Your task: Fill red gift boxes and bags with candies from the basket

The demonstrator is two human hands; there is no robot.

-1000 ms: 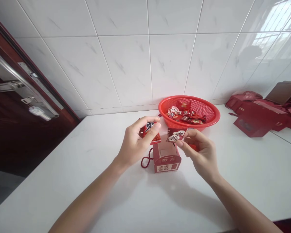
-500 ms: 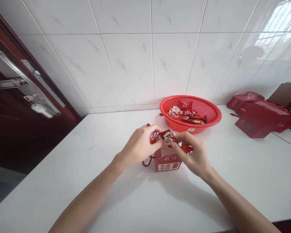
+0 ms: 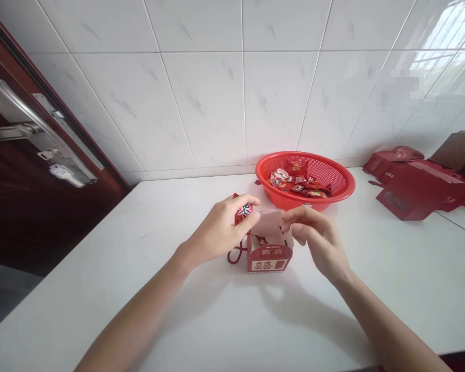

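A small red gift box (image 3: 270, 252) with Chinese characters on its front stands on the table, its top open. Inside lies a dark red wrapped candy (image 3: 262, 241). My left hand (image 3: 221, 225), at the box's upper left, holds a red candy packet (image 3: 243, 213) with a black-and-white character, between thumb and fingers. My right hand (image 3: 320, 240) hovers at the box's right rim, fingers curled and slightly apart, with nothing visible in them. A dark red cord handle (image 3: 234, 254) loops out at the left of the box.
Behind the box, a red plastic basket (image 3: 343, 191) holds several wrapped candies. More red gift boxes (image 3: 416, 186) are piled at the right by the tiled wall (image 3: 201, 103). At far left is a dark wooden door (image 3: 19, 191) with keys in its lock.
The dark red candy has left my right hand and lies in the box. My right hand has drawn slightly right; my left hand still holds its packet.
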